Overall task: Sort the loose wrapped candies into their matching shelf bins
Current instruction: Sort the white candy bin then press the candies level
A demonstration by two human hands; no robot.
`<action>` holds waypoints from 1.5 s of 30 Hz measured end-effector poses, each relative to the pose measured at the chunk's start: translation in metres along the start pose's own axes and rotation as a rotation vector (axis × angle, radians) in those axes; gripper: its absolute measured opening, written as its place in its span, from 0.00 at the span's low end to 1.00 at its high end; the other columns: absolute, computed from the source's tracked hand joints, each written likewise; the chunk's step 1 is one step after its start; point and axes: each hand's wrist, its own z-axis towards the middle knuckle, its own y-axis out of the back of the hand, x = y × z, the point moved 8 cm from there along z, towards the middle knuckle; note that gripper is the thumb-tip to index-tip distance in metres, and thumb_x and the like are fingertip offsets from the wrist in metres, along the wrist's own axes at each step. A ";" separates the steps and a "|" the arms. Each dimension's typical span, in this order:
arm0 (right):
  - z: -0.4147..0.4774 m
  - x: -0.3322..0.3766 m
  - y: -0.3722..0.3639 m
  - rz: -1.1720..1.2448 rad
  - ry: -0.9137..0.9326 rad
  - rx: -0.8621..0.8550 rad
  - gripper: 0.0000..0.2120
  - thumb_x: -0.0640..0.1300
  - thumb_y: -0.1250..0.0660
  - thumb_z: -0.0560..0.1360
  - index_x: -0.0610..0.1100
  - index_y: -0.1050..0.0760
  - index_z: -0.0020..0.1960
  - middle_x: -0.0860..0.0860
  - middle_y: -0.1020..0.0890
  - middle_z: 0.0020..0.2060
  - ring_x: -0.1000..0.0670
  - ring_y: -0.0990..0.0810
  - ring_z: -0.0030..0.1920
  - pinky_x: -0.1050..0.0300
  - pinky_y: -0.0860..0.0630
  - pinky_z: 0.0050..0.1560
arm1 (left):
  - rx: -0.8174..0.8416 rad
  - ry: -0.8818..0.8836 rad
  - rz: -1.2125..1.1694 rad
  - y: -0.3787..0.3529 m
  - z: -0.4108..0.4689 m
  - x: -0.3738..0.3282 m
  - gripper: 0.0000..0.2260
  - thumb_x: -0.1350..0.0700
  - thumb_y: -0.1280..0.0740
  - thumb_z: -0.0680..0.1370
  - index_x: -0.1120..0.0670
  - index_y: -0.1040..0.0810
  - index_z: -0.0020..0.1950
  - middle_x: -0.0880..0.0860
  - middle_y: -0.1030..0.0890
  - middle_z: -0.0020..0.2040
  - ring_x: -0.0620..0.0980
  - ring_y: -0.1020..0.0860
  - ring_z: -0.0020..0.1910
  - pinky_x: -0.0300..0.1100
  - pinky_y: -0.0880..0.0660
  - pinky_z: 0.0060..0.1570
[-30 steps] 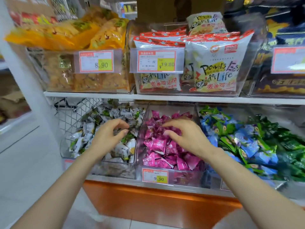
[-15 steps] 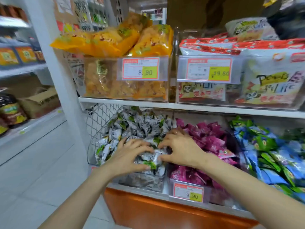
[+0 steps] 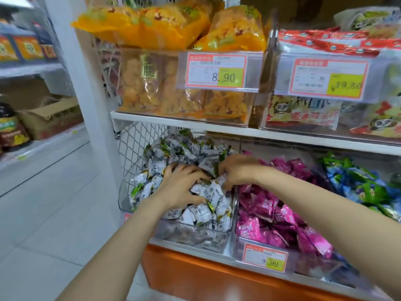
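Note:
On the lower shelf a clear bin (image 3: 195,237) holds a heap of white-and-green wrapped candies (image 3: 158,166). Both hands are in this heap. My left hand (image 3: 182,185) lies palm down on it, fingers spread and curled over white wrappers near the middle. My right hand (image 3: 236,170) reaches in from the right, its curled fingers buried among the candies at the heap's right side; what it holds is hidden. Beside it, a bin of pink-wrapped candies (image 3: 271,216) sits to the right, then blue and green wrapped candies (image 3: 358,183).
The upper shelf (image 3: 238,131) carries yellow snack bags (image 3: 173,25) and red-white panda bags (image 3: 325,114) behind price tags. A white post (image 3: 86,105) and wire mesh side (image 3: 134,144) bound the bins on the left. A tiled aisle floor (image 3: 43,213) lies to the left.
My right hand has left the pink bin and moved left into the white-and-green heap beside my left hand. Both hands have pushed deeper into it, and the camera has swung left and closer.

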 end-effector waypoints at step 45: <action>0.019 0.012 -0.013 -0.176 0.007 0.054 0.53 0.66 0.26 0.61 0.55 0.53 0.76 0.46 0.31 0.69 0.42 0.28 0.63 0.47 0.29 0.62 | -0.244 0.062 0.069 0.014 -0.008 0.006 0.27 0.36 0.31 0.67 0.42 0.27 0.64 0.51 0.30 0.69 0.56 0.39 0.72 0.55 0.66 0.68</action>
